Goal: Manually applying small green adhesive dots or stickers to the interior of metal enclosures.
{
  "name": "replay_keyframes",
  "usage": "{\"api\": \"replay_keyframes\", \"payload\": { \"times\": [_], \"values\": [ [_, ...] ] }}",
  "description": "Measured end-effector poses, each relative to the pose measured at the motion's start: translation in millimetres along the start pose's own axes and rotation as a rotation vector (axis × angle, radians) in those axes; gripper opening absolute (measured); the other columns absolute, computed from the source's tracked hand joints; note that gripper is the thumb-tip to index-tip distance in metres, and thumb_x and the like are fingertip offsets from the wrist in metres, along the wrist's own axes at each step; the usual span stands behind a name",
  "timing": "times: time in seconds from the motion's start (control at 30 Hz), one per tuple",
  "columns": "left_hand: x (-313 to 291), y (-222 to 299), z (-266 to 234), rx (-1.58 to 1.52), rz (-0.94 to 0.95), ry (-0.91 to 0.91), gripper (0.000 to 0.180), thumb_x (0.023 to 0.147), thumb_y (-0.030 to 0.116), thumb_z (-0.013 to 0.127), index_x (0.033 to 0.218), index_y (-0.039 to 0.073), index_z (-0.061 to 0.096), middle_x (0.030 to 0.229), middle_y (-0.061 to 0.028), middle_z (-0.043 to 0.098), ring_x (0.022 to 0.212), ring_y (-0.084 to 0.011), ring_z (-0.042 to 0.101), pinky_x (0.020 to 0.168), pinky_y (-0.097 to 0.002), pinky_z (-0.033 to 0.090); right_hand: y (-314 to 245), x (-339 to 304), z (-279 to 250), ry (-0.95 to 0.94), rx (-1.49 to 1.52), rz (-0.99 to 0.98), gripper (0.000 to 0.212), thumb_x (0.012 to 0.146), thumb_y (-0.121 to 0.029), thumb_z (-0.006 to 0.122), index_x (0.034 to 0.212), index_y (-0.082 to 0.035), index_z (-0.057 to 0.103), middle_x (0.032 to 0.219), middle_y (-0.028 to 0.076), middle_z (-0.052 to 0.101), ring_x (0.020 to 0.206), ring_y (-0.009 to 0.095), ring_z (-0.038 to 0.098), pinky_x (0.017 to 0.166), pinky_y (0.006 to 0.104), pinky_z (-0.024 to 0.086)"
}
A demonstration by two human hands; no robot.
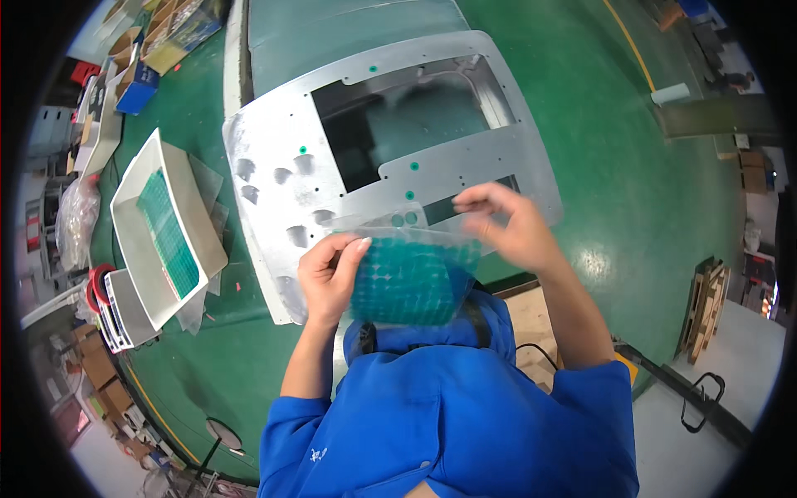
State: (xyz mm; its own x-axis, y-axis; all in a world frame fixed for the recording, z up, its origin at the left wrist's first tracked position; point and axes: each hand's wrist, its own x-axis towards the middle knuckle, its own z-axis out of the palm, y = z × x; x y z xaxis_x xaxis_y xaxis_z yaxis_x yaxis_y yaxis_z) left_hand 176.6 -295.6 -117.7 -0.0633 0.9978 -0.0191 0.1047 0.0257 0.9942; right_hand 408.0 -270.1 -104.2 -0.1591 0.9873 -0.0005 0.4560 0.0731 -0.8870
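Note:
My left hand [330, 278] pinches the left edge of a clear sheet [407, 278] covered with rows of round green stickers, held in front of my body. Two empty-looking round spots show near its top edge. Off the sheet's upper right corner is my right hand [516, 231], fingers bent and apart, with nothing visible between them. Beyond both hands lies a large silver metal panel [274, 124] with rounded corners and a big rectangular opening. Several small green dots [414, 166] sit on its face, along with small dark holes and scoop-shaped recesses.
To the left stands a white plastic bin [212, 249] with more green sticker sheets [170, 236] inside. Red-handled scissors [100, 286] are beside it. Cardboard boxes [178, 37] and a blue box [137, 87] stand at the far left. A dark bar [689, 394] runs along the lower right.

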Motion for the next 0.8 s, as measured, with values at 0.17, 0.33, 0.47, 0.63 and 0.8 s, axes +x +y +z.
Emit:
{"api": "replay_keyframes", "payload": {
  "times": [0.17, 0.33, 0.47, 0.63, 0.8],
  "values": [
    [16, 10, 7, -0.126, -0.013, -0.043, 0.006, 0.073, 0.002, 0.064, 0.075, -0.001, 0.059, 0.065, 0.0023, 0.054, 0.055, -0.0018, 0.043, 0.047, -0.0150, 0.033, -28, 6, 1, -0.237, 0.101, 0.131, 0.021, 0.068, -0.007, 0.066, 0.086, -0.001, 0.058, 0.085, 0.005, 0.060, 0.076, 0.009, 0.055, 0.063, 0.0215, 0.043],
    [35, 15, 10, -0.131, -0.086, -0.138, 0.009, 0.071, 0.001, 0.066, 0.076, -0.001, 0.059, 0.068, -0.0016, 0.058, 0.060, -0.0041, 0.051, 0.052, -0.0168, 0.040, -20, 17, -7, -0.188, 0.259, 0.186, 0.022, 0.071, -0.006, 0.064, 0.091, 0.000, 0.056, 0.086, 0.006, 0.060, 0.078, 0.010, 0.055, 0.067, 0.0228, 0.045],
    [48, 10, 7, -0.126, -0.022, -0.119, 0.007, 0.072, 0.001, 0.065, 0.077, 0.000, 0.060, 0.069, -0.0023, 0.059, 0.061, -0.0046, 0.051, 0.053, -0.0168, 0.040, -10, 27, -30, -0.214, 0.627, 0.252, 0.018, 0.075, -0.006, 0.062, 0.091, 0.001, 0.058, 0.084, 0.004, 0.060, 0.076, 0.009, 0.056, 0.070, 0.0223, 0.045],
    [65, 12, 23, -0.129, -0.023, -0.129, 0.008, 0.073, 0.002, 0.065, 0.079, 0.001, 0.059, 0.071, -0.0005, 0.059, 0.062, -0.0039, 0.050, 0.053, -0.0163, 0.040, 6, 39, -37, -0.130, 0.691, 0.236, 0.013, 0.076, -0.004, 0.060, 0.088, 0.001, 0.059, 0.081, 0.005, 0.060, 0.075, 0.008, 0.056, 0.068, 0.0203, 0.045],
    [86, 11, 43, -0.143, -0.192, -0.108, 0.010, 0.072, 0.005, 0.066, 0.078, 0.002, 0.059, 0.069, 0.0008, 0.058, 0.059, -0.0024, 0.050, 0.051, -0.0149, 0.039, 18, 51, -39, 0.057, 0.675, 0.225, 0.011, 0.076, 0.001, 0.058, 0.087, 0.001, 0.059, 0.079, 0.005, 0.060, 0.072, 0.010, 0.055, 0.066, 0.0193, 0.045]
  ]
}}
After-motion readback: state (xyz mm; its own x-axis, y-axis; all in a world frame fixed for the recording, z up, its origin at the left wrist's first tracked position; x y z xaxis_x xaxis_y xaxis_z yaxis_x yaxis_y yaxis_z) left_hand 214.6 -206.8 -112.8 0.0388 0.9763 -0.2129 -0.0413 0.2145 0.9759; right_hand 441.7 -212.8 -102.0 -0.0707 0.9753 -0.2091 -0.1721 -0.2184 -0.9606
